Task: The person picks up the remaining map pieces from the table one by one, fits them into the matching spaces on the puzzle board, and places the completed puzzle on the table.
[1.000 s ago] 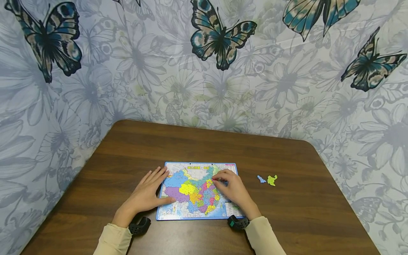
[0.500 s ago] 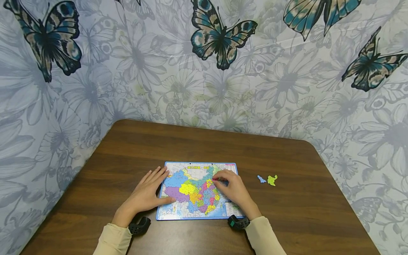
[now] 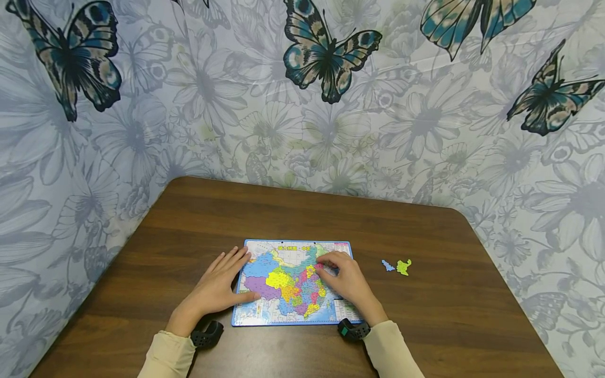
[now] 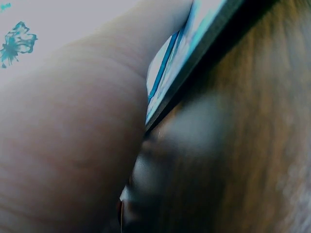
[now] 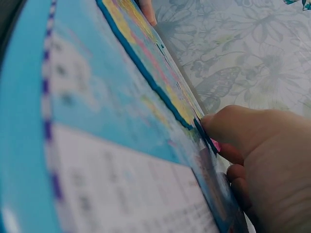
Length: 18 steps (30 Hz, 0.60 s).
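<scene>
A map puzzle board [image 3: 250, 315] with a blue rim lies on the table, many coloured pieces filling its map. My left hand [image 3: 210, 290] rests on the board's left edge, fingers straight and thumb spread over the lower left. At the upper right of the map, my right hand [image 3: 347, 278] pinches a small pink puzzle piece [image 5: 216, 144] between thumb and index finger. Most of that piece is hidden by the fingers; it is right at the map's surface. In the left wrist view, the left hand [image 4: 92, 111] fills much of the picture beside the board's edge.
Right of the board, a blue puzzle piece [image 3: 388, 265] and a yellow-green puzzle piece [image 3: 403, 267] lie on the brown wooden table [image 3: 454, 315]. Behind the table's far edge hangs a flowered, butterfly-printed backdrop [image 3: 302, 136]. Each wrist wears a black band.
The right fingertips have shifted very slightly, and more of the pink piece shows between them. The left hand, the board and the two loose pieces stay in place.
</scene>
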Available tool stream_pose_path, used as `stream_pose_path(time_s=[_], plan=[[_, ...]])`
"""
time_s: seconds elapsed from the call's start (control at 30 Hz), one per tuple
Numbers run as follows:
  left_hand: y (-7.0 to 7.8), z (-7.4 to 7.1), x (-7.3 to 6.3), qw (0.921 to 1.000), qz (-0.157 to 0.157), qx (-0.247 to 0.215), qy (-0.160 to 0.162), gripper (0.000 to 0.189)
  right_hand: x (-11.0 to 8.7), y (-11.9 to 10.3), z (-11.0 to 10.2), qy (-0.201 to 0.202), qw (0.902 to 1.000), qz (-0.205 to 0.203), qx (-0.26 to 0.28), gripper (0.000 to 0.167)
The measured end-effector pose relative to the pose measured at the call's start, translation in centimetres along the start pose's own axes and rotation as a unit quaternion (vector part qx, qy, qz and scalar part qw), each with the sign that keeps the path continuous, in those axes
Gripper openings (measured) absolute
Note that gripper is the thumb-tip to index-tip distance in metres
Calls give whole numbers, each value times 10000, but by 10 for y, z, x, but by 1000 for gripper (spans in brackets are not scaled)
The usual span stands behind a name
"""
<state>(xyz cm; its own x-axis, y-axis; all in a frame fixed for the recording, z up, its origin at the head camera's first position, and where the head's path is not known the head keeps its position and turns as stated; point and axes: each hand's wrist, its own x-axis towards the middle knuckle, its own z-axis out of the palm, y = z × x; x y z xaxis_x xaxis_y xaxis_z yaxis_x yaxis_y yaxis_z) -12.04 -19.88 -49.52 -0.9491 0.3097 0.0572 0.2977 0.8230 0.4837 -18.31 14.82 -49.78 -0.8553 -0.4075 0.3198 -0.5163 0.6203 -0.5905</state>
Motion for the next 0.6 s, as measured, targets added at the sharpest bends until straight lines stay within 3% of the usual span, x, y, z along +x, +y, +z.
stream_pose_path(time_s=[0.23, 0.6], plan=[[0, -1, -1, 9999, 111, 5, 124, 105, -1, 0, 0, 50, 9998, -132, 105, 17], [0, -1, -1, 9999, 79, 26, 70, 105, -1, -3, 0, -24, 9995, -294, 147, 10]])
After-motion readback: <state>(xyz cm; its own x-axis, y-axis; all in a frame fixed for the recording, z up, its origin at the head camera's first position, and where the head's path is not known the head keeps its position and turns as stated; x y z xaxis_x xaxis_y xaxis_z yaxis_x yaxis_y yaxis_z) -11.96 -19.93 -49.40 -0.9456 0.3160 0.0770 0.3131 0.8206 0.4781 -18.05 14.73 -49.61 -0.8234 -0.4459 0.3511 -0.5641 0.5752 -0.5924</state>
